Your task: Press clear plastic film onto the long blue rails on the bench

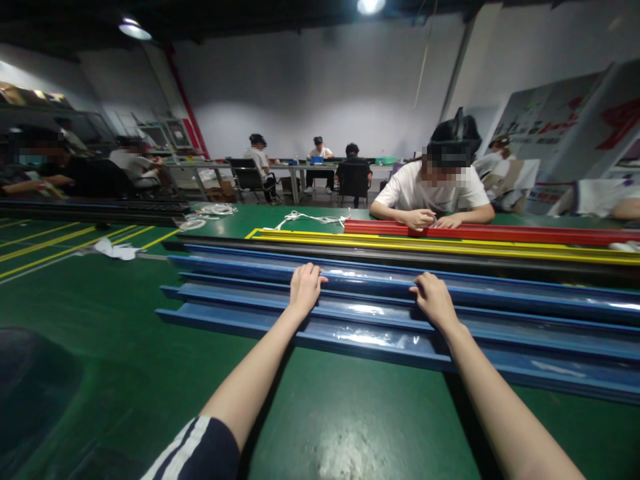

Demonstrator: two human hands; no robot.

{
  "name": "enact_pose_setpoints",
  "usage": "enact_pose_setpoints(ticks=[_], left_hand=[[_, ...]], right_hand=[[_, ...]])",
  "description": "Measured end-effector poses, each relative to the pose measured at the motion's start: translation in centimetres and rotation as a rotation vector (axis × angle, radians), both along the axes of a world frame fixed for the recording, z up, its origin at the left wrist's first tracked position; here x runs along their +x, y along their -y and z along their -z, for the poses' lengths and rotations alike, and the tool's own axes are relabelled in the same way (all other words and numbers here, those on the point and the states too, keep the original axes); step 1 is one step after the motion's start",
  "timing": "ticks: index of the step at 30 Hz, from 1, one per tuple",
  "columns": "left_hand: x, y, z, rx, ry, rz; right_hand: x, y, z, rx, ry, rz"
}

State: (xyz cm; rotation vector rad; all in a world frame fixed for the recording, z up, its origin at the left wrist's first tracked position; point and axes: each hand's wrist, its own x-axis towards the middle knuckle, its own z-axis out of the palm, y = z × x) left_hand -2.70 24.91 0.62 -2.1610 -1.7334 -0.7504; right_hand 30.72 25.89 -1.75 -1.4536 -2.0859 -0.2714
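Several long blue channel strips (373,340) lie side by side across the green table, with shiny clear film in their troughs. My left hand (305,291) has its fingers curled over the rim of one of the farther blue channel strips (367,272), thumb pointing right. On the same strip, farther right, rests my right hand (434,299), its fingers bent over the rim and its thumb pointing left. Both palms face down. Fingertips on the far side are partly hidden.
Beyond the blue strips run a black strip (225,244), yellow strips (400,244) and red strips (525,232). Across the table a co-worker (435,187) leans over the red ones. White cord (305,217) and a crumpled white piece (116,249) lie on the green table (90,353). Other people sit farther back.
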Motion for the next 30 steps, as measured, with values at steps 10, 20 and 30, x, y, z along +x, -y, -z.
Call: enact_pose_setpoints(ticks=[10,20,30], left_hand=[[-0.8,4.2,-2.0,0.073,0.012,0.047],[-0.3,12.3,-4.1,0.144,0.064,0.093],[0.2,18.4,-1.2,0.143,0.069,0.173]], right_hand=[[-0.6,5.1,-3.0,0.201,0.024,0.02],[0.4,13.7,-5.5,0.222,0.052,0.007],[1.2,20.7,-3.0,0.207,0.097,-0.013]])
